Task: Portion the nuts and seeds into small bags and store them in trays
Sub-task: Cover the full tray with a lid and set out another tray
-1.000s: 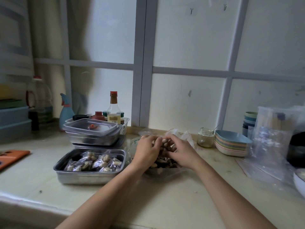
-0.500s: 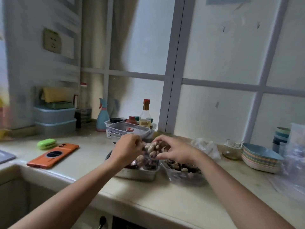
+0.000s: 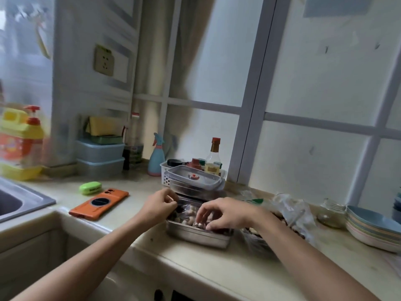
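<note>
No text could be read; the label on the yellow detergent bottle (image 3: 20, 141) was blurred; that on the sauce bottle (image 3: 213, 158) was too small.
</note>
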{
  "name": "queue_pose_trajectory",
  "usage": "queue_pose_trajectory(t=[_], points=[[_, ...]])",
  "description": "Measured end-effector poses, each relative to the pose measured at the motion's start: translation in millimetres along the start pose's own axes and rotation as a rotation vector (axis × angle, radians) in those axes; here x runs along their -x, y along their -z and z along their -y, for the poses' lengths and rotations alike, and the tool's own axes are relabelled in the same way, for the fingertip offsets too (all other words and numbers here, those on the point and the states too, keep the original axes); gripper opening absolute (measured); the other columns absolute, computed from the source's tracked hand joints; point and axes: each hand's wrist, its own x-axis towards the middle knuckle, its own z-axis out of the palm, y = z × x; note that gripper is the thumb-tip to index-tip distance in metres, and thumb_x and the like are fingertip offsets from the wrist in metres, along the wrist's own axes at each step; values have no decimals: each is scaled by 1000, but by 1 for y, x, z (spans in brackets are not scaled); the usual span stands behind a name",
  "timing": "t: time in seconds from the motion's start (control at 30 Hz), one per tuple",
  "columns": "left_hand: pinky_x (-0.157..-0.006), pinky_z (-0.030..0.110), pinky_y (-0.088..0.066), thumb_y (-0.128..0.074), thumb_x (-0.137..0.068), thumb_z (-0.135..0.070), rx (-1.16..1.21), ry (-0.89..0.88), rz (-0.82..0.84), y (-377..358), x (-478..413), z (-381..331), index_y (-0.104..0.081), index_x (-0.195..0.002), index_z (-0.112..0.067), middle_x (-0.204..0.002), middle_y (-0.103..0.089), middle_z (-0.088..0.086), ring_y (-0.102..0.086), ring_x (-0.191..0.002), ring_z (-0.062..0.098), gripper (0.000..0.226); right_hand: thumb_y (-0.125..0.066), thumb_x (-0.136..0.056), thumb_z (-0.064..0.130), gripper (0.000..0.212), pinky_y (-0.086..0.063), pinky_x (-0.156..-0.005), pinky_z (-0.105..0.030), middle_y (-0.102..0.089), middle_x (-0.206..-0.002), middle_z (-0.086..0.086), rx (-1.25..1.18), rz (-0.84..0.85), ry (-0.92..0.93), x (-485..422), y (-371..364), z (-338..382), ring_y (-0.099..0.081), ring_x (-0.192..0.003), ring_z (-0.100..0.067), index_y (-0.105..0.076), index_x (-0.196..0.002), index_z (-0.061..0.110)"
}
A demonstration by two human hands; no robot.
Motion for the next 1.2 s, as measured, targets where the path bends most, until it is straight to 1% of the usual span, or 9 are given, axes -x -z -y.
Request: queue_pose_trajectory(t=[0.2, 0.3, 0.43, 0.5, 0.6, 0.73, 0.93, 1.03, 1.2], points=[[-52, 19, -46, -61, -89, -12, 13, 52, 36, 0, -8, -1, -73, -92, -19, -79, -66, -1, -62, -68, 13, 14, -68, -94, 6, 30, -58, -95, -35, -73, -116, 0, -122, 101, -9, -7, 2, -4, -68, -102, -10, -69, -119, 23], [-63, 28, -54, -60, -91, -17, 7, 52, -32, 1, -11, -6, -71, -93, -15, -84, -69, 1, -66, -78, 20, 12, -67, -97, 14, 24, -55, -89, -26, -74, -111, 4, -158, 130, -11, -3, 12, -6, -68, -98, -4, -73, -118, 24], [-93, 42, -54, -60, -95, -20, 65, 63, -282, 8, -32, -7, -61, -114, -12, -110, -65, 9, -63, -99, 25, 21, -55, -98, 6, 18, -54, -79, -26, -69, -104, -2, -236, -316, -200, -3, 21, -16, -66, -91, -14, -68, -96, 19], [-102, 41, -51, -63, -92, -10, 19, -3, -312, 13, -44, -7, -55, -134, -15, -126, -56, 12, -60, -110, 26, 43, -57, -96, 6, 17, -51, -78, -24, -63, -111, 1, -133, -612, -252, -9, 17, -21, -62, -99, -17, -62, -102, 22], [-110, 37, -46, -60, -90, 2, -81, -60, -219, 14, -55, -8, -49, -148, -19, -141, -50, 12, -54, -126, 27, 63, -62, -94, 13, 44, -44, -108, -35, -51, -141, 8, 9, -616, -166, -19, 9, -28, -46, -130, -14, -56, -135, 30], [-99, 32, -47, -69, -89, 2, -190, -169, -276, 12, -62, -3, -72, -118, -18, -124, -62, 6, -58, -117, 26, 35, -67, -96, 23, 44, -33, -119, -43, -54, -145, 10, 79, -563, -153, -29, -3, -29, -39, -134, -13, -57, -138, 33], [-83, 37, -55, -80, -86, -8, -143, -371, -430, 15, -58, -4, -70, -97, -18, -106, -54, 1, -57, -99, 23, 18, -64, -98, 5, 24, -41, -114, -30, -59, -143, 1, -10, -952, -20, -29, 0, -27, -53, -121, -8, -73, -112, 21], [-79, 33, -53, -81, -84, -9, -213, -518, -425, 19, -56, -10, -66, -98, -15, -111, -56, 4, -53, -99, 20, 22, -66, -94, -2, 31, -48, -111, -39, -59, -145, -4, -21, -1090, 37, -27, 8, -27, -63, -120, -18, -76, -113, 21], [-68, 39, -55, -82, -81, -5, -385, -566, -318, 19, -48, -5, -61, -90, -14, -98, -58, 4, -55, -86, 23, 24, -64, -95, -1, 28, -37, -111, -22, -65, -131, 3, -63, -844, -71, -19, -1, -22, -50, -114, -3, -75, -109, 20]])
